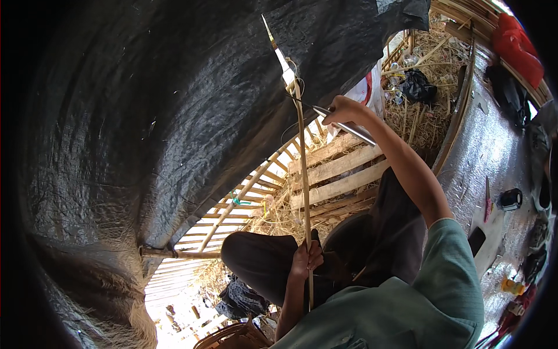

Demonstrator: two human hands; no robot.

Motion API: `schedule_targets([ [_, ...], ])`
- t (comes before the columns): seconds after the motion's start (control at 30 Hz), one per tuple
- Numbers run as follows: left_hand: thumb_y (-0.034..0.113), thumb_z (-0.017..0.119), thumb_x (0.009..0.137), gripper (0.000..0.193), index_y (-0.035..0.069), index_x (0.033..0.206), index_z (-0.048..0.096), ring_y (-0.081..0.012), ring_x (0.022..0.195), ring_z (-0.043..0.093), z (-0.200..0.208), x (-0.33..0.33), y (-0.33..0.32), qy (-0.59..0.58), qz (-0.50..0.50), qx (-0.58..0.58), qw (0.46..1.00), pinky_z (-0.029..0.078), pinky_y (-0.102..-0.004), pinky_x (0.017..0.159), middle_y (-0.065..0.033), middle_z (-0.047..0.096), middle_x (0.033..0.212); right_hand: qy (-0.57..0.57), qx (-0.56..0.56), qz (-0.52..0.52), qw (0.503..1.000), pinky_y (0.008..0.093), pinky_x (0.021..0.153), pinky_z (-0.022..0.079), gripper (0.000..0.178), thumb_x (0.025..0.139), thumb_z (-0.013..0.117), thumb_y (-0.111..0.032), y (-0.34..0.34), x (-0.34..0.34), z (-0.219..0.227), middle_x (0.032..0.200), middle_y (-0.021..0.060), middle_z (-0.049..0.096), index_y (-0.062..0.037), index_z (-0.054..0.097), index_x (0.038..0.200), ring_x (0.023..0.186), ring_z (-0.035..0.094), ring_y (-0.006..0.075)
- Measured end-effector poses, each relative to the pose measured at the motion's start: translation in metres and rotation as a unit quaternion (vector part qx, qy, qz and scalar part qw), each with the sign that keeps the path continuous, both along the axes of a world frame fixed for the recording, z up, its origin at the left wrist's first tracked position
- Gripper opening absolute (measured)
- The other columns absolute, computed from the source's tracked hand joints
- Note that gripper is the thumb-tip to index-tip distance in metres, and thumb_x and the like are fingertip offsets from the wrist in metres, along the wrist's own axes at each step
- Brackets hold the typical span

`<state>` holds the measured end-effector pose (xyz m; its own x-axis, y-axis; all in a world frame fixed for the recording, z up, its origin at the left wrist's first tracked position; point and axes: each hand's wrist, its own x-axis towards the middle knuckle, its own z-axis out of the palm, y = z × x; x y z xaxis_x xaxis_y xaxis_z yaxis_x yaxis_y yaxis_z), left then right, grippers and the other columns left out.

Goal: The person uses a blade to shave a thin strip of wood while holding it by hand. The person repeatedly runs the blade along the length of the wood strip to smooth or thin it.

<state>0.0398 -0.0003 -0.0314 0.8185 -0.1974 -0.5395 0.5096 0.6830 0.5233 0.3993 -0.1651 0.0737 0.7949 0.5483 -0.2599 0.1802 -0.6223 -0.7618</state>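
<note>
Black backdrop: a huge, wrinkled black plastic sheet [203,116] takes up basically the whole left side and top, pretty glossy where light hits it.
Shiny side: over on the right there's a silvery, foil-like sheet [479,145], with a small round black container [511,199] and a slim pink-handled tool [487,200] lying on it.
Wood below: pale, flat wooden planks [337,164] with straw around them, just past the bent legs in dark trousers [261,256].
Long shaft: a thin, slightly bowed, tan wooden shaft [303,168], right out in front of the person. Its long axis runs away from the body, far end leaning a touch left.
Silver tool: a straight, slim, silver metal tool [360,134] slants across toward the shaft, tip pointing up-left and just beside it. Can't tell if they touch.
White end: a tapered white piece [285,67] sits at the shaft's far end, coming to a narrow point.
Right hand: this one [340,111] is wrapped around the silver tool. The shaft is off to its left, and it's way nearer the white piece than the other hand.
Left hand: this one [307,259] has its fingers closed round the shaft, low down by the lap.
Strand: a thin dark strand [303,101] crosses the shaft just under the white piece.
</note>
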Motion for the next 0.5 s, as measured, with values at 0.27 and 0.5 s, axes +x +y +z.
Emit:
schedule_targets([
  [0.27,0.039,0.031,0.094,0.045,0.012,0.059,0.035,-0.0071,0.030,0.025,-0.001,0.002,0.001,-0.011,0.000,-0.009,1.000,0.024,-0.0202,0.030,0.0033,0.028,0.045,-0.277,-0.037,0.006,0.960,0.0495,0.067,0.044,0.036,0.082,0.057,-0.029,0.021,-0.001,-0.059,0.078,0.0204,0.060,0.0013,0.047,0.099,0.074,0.058,0.0407],
  [0.5,0.044,0.027,0.095,0.047,0.013,0.060,0.035,-0.0075,0.031,0.023,-0.002,-0.001,0.001,0.013,-0.013,0.024,1.000,0.023,-0.0215,0.032,0.0038,0.026,0.044,-0.455,-0.070,0.180,0.869,0.0436,0.057,0.049,0.029,0.070,0.063,-0.017,0.015,-0.008,-0.049,0.073,0.0143,0.062,-0.0079,0.051,0.095,0.069,0.063,0.0337],
])
